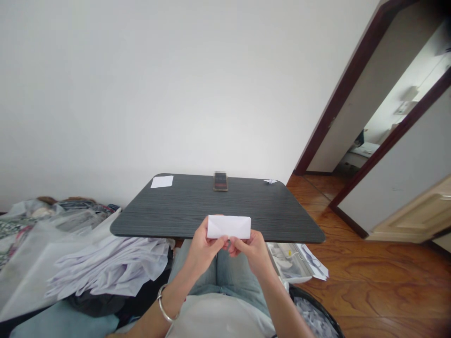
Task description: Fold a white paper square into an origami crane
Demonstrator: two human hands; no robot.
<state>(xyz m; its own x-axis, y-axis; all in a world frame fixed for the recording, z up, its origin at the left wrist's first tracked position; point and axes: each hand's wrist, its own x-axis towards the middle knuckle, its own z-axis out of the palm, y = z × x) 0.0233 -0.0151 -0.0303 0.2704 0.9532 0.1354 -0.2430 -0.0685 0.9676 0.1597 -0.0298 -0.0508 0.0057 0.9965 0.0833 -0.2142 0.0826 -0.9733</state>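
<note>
Your left hand (204, 244) and right hand (255, 248) pinch the folded paper (229, 226), long axis left to right, broad face toward you.

Watching from my remote station, I saw a plain white wall (176, 84) rise behind a dark grey, wood-grained table (169, 206) with rounded corners. At right, glossy reddish-brown wooden flooring (387, 291) met a dark red-brown wooden door frame (338, 98), beyond which showed a brightly lit, white-walled room (389, 112).
</note>
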